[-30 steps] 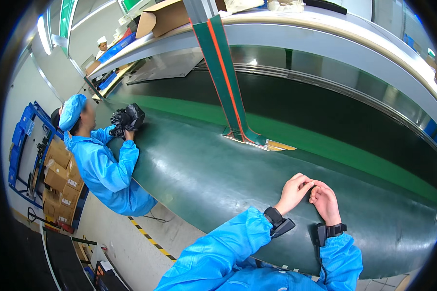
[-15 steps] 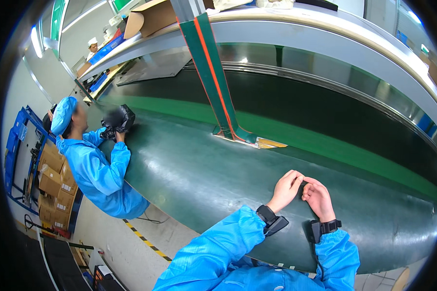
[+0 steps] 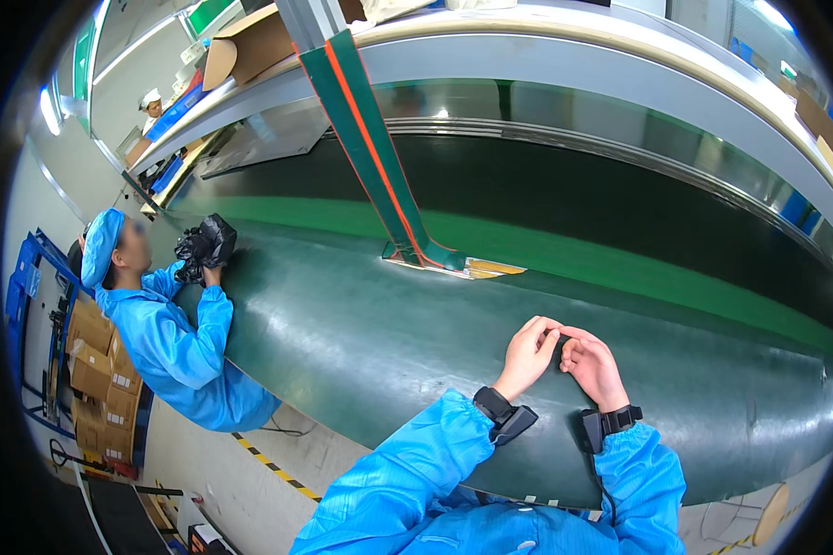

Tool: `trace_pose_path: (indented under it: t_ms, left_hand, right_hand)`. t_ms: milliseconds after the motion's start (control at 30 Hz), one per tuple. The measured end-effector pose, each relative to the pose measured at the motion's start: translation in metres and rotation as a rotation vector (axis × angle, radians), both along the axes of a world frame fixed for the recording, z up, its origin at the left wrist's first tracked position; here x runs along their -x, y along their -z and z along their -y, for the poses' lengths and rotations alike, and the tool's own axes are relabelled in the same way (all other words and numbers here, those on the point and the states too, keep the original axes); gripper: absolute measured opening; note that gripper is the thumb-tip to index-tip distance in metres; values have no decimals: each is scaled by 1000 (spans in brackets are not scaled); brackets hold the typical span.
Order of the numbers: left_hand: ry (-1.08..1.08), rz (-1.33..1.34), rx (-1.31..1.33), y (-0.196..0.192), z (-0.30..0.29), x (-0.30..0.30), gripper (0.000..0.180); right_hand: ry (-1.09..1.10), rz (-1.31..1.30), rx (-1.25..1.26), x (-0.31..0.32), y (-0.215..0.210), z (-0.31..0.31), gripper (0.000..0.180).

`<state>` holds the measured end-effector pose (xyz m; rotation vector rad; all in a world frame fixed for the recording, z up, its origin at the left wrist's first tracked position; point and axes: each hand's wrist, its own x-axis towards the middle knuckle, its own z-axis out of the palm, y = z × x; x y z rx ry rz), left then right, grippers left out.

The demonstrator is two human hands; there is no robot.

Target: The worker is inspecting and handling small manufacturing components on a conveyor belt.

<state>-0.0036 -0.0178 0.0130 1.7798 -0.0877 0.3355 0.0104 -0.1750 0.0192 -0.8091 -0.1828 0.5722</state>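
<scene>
Left hand and right hand curled, fingertips apparently meeting; whether pinching anything, I can't tell. Both above green bench, near right. What's done or left, I can't judge.

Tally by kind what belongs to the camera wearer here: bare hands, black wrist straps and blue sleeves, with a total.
Bare hands: 2 (left hand, right hand)
Black wrist straps: 2
Blue sleeves: 2
Total: 6
</scene>
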Motion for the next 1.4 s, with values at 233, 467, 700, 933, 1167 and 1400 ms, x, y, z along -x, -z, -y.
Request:
trace_pose_path:
  t_ms: [233, 467, 700, 933, 1167, 1400]
  left_hand:
    - [0, -1, -14, 1, -1, -1, 11]
    - [-17, -7, -21, 3, -1, -2, 11]
    - [-11, -12, -18, -2, 0, 0, 13]
    - [-8, 27, -53, -3, -1, -1, 16]
    - [4, 74, -60, -1, -1, -2, 16]
    - [12, 32, -35, -5, -1, -1, 16]
  right_hand:
    - [2, 4, -1, 0, 0, -1, 38]
    - [-19, 14, 13, -1, -2, -2, 42]
    - [-34, 6, -2, 0, -7, 0, 48]
    - [-56, 22, -22, 1, -7, -1, 49]
    - [-57, 32, -28, 0, -5, 0, 47]
    - [-51, 22, -12, -1, -3, 0, 47]
